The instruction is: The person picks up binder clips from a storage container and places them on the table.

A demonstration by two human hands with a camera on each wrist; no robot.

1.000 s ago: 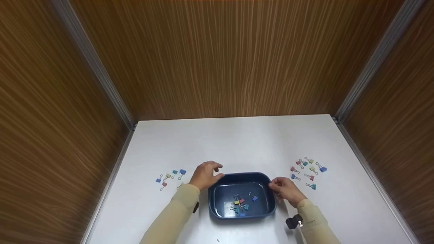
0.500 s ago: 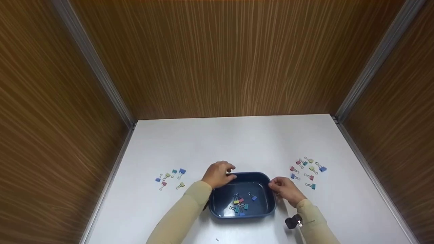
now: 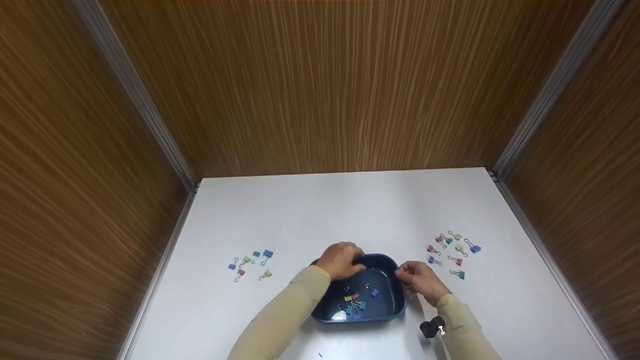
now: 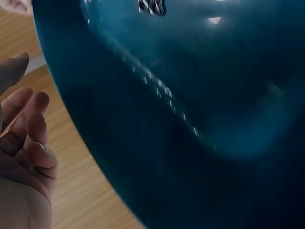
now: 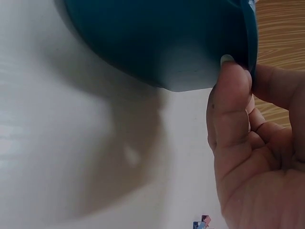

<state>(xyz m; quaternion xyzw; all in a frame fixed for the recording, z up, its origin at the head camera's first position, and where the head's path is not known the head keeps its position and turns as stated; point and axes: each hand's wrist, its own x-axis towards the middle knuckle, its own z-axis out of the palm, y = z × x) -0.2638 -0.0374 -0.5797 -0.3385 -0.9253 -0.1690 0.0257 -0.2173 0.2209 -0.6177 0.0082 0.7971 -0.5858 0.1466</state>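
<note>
A dark blue tray (image 3: pixel 372 319) stands on the white table, with several small binder clips (image 3: pixel 361 305) in yellow, red, teal and blue lying inside. My right hand (image 3: pixel 423 281) pinches the tray's right rim; in the right wrist view, thumb and finger close around the tray wall (image 5: pixel 157 52). Over the back left part of the tray is my left hand (image 3: pixel 341 261), covering that corner from the head view. In the left wrist view, this left hand (image 4: pixel 28 157) has its fingers loosely bent beside the tray wall (image 4: pixel 95 114), with nothing between them.
Left of the tray lies a loose group of binder clips, among them a blue clip (image 3: pixel 268 253) and a yellow clip (image 3: pixel 266 274). A larger scatter, including a teal clip (image 3: pixel 458 274), lies to the right. Wood-grain panels (image 3: pixel 340 100) surround the table's back and sides.
My left hand has moved right, from the tray's left edge to over its back part. The right hand has stayed on the right rim. The clips look unmoved.
</note>
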